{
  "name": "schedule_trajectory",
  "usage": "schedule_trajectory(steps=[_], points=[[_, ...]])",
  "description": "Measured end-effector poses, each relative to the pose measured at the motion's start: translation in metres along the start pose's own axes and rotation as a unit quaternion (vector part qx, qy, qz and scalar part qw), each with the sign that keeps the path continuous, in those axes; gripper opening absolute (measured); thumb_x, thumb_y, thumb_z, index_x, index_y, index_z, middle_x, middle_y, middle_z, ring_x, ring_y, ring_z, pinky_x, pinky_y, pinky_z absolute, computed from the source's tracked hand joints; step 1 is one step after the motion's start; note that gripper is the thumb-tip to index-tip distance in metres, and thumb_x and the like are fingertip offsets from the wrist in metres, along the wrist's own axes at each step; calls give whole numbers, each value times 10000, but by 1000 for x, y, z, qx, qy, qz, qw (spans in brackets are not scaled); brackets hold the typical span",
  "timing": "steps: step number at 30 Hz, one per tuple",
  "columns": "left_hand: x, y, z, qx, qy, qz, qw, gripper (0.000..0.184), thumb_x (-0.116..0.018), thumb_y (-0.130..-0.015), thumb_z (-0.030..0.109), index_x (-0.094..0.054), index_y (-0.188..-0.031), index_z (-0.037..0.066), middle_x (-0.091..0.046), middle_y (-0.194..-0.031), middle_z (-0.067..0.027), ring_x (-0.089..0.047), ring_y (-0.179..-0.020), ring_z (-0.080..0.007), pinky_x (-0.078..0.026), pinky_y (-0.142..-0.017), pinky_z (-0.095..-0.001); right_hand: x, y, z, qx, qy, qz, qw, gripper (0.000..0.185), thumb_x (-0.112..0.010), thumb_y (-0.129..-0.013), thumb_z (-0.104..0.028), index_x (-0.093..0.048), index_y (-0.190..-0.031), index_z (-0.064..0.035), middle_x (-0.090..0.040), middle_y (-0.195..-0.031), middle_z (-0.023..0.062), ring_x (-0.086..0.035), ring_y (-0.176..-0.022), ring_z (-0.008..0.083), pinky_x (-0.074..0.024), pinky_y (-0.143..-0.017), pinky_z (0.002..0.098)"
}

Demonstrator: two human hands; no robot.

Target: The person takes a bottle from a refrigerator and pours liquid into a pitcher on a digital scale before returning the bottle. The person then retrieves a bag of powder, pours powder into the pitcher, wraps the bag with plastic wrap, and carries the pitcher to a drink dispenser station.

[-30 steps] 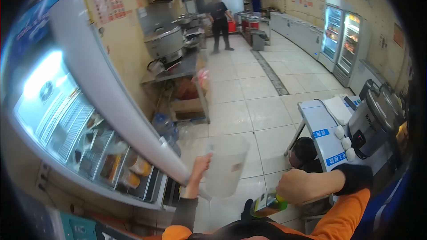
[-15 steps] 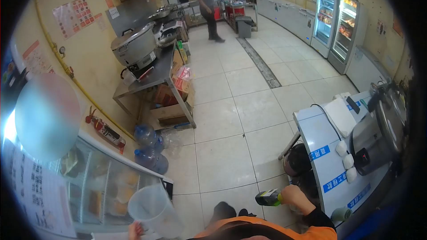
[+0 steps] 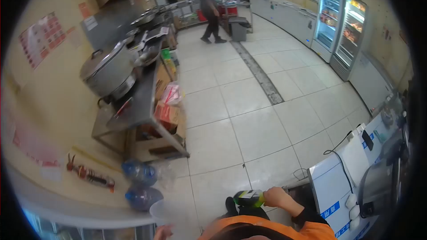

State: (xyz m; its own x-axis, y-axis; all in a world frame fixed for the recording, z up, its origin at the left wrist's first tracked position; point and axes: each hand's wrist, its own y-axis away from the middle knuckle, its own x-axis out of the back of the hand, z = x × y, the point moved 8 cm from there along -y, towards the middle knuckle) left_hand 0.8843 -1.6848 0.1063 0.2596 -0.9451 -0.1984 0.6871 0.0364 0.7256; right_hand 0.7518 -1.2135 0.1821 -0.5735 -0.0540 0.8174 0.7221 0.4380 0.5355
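My right hand is closed around the narrow end of a green bottle, held almost level in front of my body, with a pale label on its dark side. At the bottom edge, my left hand is closed at the side of a clear plastic jug. The jug is smeared by motion, and its lower part blends into the floor. My orange clothing fills the bottom of the view.
To the right stands a table with a large cooker. A steel bench on the left carries a big pot. Large water bottles stand by the wall. Another person is at the back near a grey bin.
My view has tilted and shifted. The green bottle and my right hand sit further left in view; the jug is lower and blurred. The other person has turned and stepped.
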Motion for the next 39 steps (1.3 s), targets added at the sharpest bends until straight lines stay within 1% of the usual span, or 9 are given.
schedule_trajectory(steps=[4,6,9,12,14,17,25,27,39], points=[[-164,-122,107,-72,-267,-132,952,323,-516,-901,272,-591,-1109,37,-527,-649,22,-337,-511,-61,-300,-474,-203,91,-29,45,-21,-45,51,997,367,-673,-714,-372,-606,-851,-38,-627,-685,152,-626,-679,340,-503,-620,411],[-263,-156,168,-102,-241,-267,928,485,-492,-912,321,-445,-1308,45,-598,-742,1,-367,-550,-56,-316,-499,-190,144,-40,64,22,-61,47,997,380,-661,-732,-369,-597,-894,-32,-624,-683,155,-620,-666,341,-492,-598,421],[-379,-213,240,-130,-282,-282,908,427,-494,-910,348,-535,-1231,70,-603,-717,2,-378,-539,-48,-316,-495,-193,220,-63,92,101,-69,73,990,381,-635,-764,-367,-588,-934,-29,-619,-678,156,-615,-651,340,-488,-588,413],[-447,-271,287,-145,-345,-222,900,312,-539,-890,327,-657,-1006,63,-585,-647,7,-393,-520,-45,-326,-496,-203,271,-103,139,150,-60,82,983,377,-613,-786,-362,-581,-964,-32,-610,-658,151,-613,-639,334,-488,-576,400],[-475,-295,349,-317,-385,-94,861,266,-609,-852,283,-669,-752,44,-515,-551,21,-397,-498,-45,-328,-490,-215,312,-130,173,196,-34,88,976,368,-606,-793,-356,-577,-968,-33,-607,-649,144,-614,-633,329,-487,-567,394],[-487,-326,398,-338,-310,31,888,269,-653,-820,228,-633,-644,26,-475,-518,36,-420,-503,-47,-334,-486,-228,364,-173,223,267,25,95,959,339,-601,-801,-338,-570,-946,-34,-598,-626,127,-616,-621,315,-487,-549,384],[-457,-388,500,-393,-47,290,871,202,-649,-814,156,-590,-690,7,-488,-563,26,-427,-486,-49,-288,-426,-216,469,-351,360,232,105,17,967,309,-689,-718,-312,-604,-818,-32,-627,-676,137,-627,-660,322,-502,-574,392],[-446,-407,532,-443,90,394,800,157,-629,-823,143,-565,-737,27,-496,-619,10,-404,-465,-44,-292,-429,-210,484,-419,391,232,103,3,967,321,-691,-711,-329,-613,-814,-36,-630,-689,141,-628,-678,324,-504,-586,398],[-567,-571,963,-682,147,425,576,326,-533,-898,176,-374,-620,115,-271,-509,54,-215,-456,-36,-163,-439,-242,635,-750,637,47,33,-7,998,422,-675,-690,-458,-648,-877,-81,-653,-808,141,-629,-793,314,-496,-693,414]])
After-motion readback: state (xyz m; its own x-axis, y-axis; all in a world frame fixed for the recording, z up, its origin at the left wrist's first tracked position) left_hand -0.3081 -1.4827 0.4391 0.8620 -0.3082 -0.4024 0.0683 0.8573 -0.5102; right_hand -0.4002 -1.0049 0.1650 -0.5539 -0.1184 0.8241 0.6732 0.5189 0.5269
